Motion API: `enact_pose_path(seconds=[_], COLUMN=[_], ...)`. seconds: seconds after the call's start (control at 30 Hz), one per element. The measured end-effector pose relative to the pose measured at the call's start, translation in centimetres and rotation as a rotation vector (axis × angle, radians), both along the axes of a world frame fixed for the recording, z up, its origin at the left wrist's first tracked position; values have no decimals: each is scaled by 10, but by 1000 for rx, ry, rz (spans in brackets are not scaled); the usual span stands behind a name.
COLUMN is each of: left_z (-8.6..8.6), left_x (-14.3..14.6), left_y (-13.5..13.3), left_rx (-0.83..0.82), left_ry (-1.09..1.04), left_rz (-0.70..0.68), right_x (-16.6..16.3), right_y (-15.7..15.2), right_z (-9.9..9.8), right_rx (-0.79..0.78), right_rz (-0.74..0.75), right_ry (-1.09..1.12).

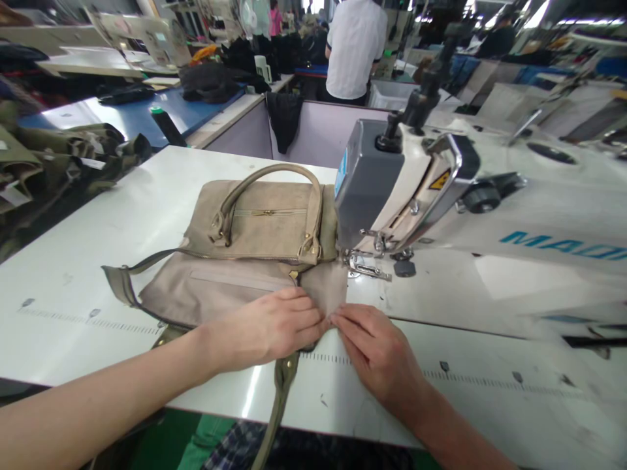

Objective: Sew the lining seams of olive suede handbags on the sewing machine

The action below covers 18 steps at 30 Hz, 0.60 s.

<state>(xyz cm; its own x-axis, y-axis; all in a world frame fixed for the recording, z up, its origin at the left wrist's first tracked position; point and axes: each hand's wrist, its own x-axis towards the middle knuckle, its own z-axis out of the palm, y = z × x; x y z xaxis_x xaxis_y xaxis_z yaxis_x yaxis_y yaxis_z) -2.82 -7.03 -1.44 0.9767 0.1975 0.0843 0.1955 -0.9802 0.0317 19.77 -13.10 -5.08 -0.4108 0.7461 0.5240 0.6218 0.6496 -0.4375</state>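
A khaki handbag (274, 232) lies on the white sewing table, its lining (230, 277) spread out toward me. One looped handle (279, 170) arches over the zipped panel; another strap (278, 405) hangs over the table's front edge. My left hand (274, 323) rests on the lining with its fingers curled, pressing the cloth near its right corner. With pinched fingers, my right hand (375, 352) grips the lining's edge there, just beside the left fingertips. Beyond both hands, the sewing machine's presser foot (367, 267) sits at the lining's right edge.
The sewing machine (490, 196) fills the right side. Piled khaki bag pieces (53, 170) lie at the left. A thread cone (166, 126) stands behind the white table (88, 261), near a blue table (93, 117). A person in a white shirt (355, 52) stands farther back.
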Motion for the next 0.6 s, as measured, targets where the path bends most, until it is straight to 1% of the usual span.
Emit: enact_pose_path(seconds=[0.07, 0.17, 0.2, 0.27, 0.37, 0.5, 0.6], left_z=[1, 2, 1, -1, -6, -9, -7], left_x=[-1, -5, -6, -7, -4, 0, -1], left_y=[0, 1, 0, 0, 2, 11, 20], left_rx=[-10, -48, -62, -90, -131, -136, -135], left_ry=[-20, -105, -116, -106, -63, -104, -124], left_rz=[16, 172, 205, 180, 69, 39, 51], right_x=[-3, -4, -4, -3, 3, 10, 12], right_y=[0, 3, 4, 5, 1, -2, 3], right_z=[1, 4, 4, 5, 3, 0, 0], right_rx=[8, 21, 28, 45, 68, 105, 113], right_rz=[-17, -17, -9, 6, 37, 97, 94], right_ry=[-8, -45, -59, -81, -110, -153, -169])
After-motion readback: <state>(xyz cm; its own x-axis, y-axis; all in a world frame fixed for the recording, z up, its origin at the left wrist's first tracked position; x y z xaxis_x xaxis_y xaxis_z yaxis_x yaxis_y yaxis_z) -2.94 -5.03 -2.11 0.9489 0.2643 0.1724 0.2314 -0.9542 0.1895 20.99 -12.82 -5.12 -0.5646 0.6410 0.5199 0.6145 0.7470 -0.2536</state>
